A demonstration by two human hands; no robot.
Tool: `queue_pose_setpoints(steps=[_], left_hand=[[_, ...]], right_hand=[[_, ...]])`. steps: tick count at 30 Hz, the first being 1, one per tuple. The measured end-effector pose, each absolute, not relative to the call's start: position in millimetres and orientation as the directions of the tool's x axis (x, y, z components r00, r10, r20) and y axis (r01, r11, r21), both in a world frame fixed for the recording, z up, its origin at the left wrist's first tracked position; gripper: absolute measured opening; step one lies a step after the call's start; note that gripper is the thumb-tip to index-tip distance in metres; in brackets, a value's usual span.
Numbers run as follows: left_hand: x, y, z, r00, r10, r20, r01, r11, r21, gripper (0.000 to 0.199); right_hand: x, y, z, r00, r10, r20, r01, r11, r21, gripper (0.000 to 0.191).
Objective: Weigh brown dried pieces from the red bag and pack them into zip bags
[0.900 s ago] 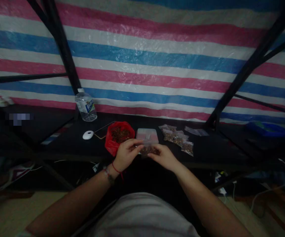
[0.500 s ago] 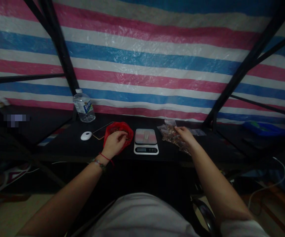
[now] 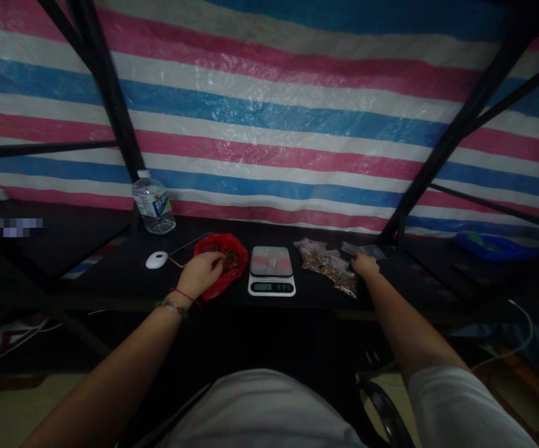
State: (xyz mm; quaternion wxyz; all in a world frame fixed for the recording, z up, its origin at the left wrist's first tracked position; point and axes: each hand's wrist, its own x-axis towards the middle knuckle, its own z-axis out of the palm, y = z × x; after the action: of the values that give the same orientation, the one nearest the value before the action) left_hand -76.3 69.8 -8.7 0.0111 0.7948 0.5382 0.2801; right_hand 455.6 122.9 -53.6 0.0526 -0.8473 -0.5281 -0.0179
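Note:
My left hand [image 3: 203, 274] rests at the left side of a red bag [image 3: 236, 247] of small brownish pieces, its fingers drawn together over the contents; anything between them is too small to make out. A white digital scale [image 3: 272, 287] stands to the right of the bag, with a small pale object [image 3: 273, 258] on its plate. Further right lie several clear bags of small pieces [image 3: 324, 264]. My right hand [image 3: 365, 264] is just right of these, fingers together at some flat clear bags [image 3: 373, 251]; what it grips is hidden.
A clear bottle [image 3: 154, 204] stands at the back left. In front of it lies a white oval object [image 3: 156, 259] beside a thin wire-like frame. Dark metal posts rise on both sides, and a blue tray [image 3: 493, 247] is at far right.
My right hand has moved right, off the filled bags to the flat clear ones. My left hand has shifted slightly left and down at the red bag. The view has shifted slightly.

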Motion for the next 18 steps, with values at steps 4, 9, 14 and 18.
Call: queue_pose_setpoints(steps=[4, 9, 14, 18], left_hand=[[-77.1, 70.1, -9.5, 0.405, 0.839, 0.364, 0.795, -0.520, 0.312, 0.034], [-75.4, 66.7, -7.3, 0.433, 0.816, 0.384, 0.775, -0.554, 0.303, 0.035], [-71.0, 60.4, -1.8, 0.359, 0.823, 0.441, 0.778, -0.525, 0.345, 0.034], [-65.1, 54.6, 1.8, 0.319, 0.815, 0.484, 0.734, -0.536, 0.418, 0.033]], right_hand=[[456.4, 117.0, -61.0, 0.398, 0.909, 0.124, 0.915, -0.403, 0.014, 0.037], [457.3, 110.0, -53.5, 0.389, 0.908, 0.153, 0.921, -0.387, -0.047, 0.033], [445.7, 115.4, -18.2, 0.380, 0.866, 0.326, 0.919, -0.314, -0.238, 0.032], [426.4, 119.9, 10.9, 0.404, 0.808, 0.430, 0.888, -0.234, -0.395, 0.032]])
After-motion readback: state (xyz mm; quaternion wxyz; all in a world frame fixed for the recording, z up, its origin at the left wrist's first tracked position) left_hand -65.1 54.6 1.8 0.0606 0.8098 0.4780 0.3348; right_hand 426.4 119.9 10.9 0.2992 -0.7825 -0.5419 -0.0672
